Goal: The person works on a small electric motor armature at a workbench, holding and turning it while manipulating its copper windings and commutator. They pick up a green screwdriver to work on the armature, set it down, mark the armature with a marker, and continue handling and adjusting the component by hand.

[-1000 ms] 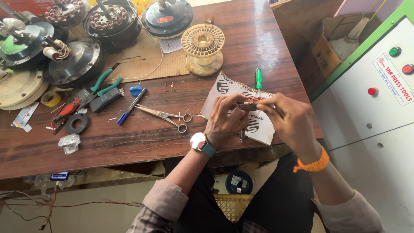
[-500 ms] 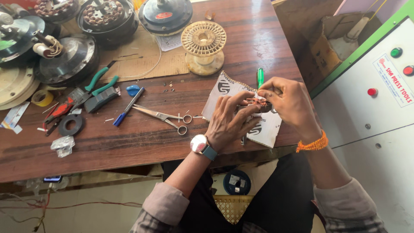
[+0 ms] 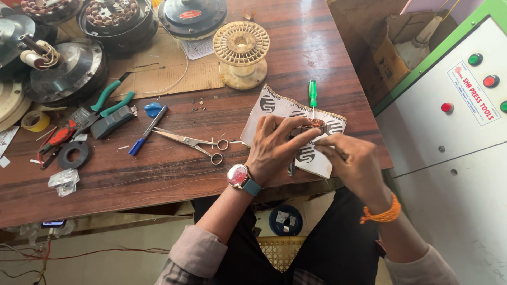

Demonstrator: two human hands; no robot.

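left hand (image 3: 274, 150) pinches the copper coil (image 3: 317, 123) over the card (image 3: 280, 105) at the table's (image 3: 174, 169) front right edge | right hand (image 3: 355, 161) fingers closed, I can't tell on what | I judge: keep the coil steady, work slowly

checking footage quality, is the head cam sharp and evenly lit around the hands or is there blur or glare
Head view: sharp on the left hand, right hand and scissors; soft daylight, only faint shadows on the wooden table; mild sheen on the dark motor housings; the small coppery part at the fingertips is too tiny to resolve.
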